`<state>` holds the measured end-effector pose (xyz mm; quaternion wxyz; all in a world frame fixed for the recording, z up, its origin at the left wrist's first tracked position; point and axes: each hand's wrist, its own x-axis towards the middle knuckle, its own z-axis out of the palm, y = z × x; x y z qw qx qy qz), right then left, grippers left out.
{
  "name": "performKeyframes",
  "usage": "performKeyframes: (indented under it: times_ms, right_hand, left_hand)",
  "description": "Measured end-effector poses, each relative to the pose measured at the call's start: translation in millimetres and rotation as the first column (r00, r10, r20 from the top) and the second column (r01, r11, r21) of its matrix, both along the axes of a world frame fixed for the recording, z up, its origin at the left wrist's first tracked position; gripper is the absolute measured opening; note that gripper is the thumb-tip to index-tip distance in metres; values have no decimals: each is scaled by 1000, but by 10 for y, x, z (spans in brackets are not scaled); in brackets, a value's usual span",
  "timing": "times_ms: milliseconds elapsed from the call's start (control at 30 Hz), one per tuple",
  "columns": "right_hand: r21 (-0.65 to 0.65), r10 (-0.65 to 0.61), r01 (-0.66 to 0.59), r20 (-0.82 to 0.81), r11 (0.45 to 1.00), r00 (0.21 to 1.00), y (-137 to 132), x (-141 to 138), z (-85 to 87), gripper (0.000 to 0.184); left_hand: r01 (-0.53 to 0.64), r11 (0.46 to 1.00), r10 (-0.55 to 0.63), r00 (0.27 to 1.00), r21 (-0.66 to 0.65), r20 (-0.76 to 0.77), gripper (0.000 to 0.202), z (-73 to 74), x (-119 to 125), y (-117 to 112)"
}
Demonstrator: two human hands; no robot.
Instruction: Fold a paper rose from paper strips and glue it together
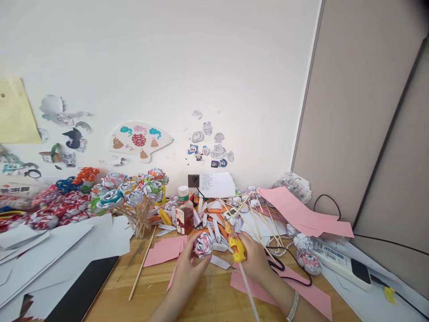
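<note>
My left hand [187,270] is closed around a paper flower [203,245], a white and pink rosette of folded paper, with thumb and fingers at its sides. In my right hand [253,257] is a yellow hot glue gun [236,243], its nozzle pointing away from me and a long white glue stick [248,293] sticking out of its back toward me. Flower and glue gun are apart, side by side above the wooden table [208,297]. Pink paper sheets [166,251] lie beside my left hand, and more pink paper [311,293] lies under my right forearm.
Behind my hands stands a bottle of reddish-brown liquid [184,214] among folded paper strips. Finished paper flowers on sticks [134,192] fill a holder at left. A black tablet-like slab [83,288] and a wooden stick [142,264] lie nearer. At right are a power strip [342,264] and a black cord [301,282].
</note>
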<state>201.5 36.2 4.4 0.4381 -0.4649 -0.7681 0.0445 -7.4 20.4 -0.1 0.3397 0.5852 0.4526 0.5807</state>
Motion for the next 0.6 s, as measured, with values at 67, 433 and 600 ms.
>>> performKeyframes:
  times_ms: [67, 433, 600]
  right_hand:
    - [27, 57, -58, 8, 998, 998, 22, 26, -39, 10]
    - [348, 333, -374, 172, 860, 927, -24, 7, -46, 27]
    - [358, 229, -324, 283, 876, 931, 21, -11, -126, 22]
  left_hand:
    - [-54, 998, 55, 997, 24, -50, 57, 24, -11, -8]
    - [-130, 989, 134, 990, -71, 51, 59, 59, -41, -4]
    - [-141, 989, 142, 989, -38, 35, 57, 44, -53, 33]
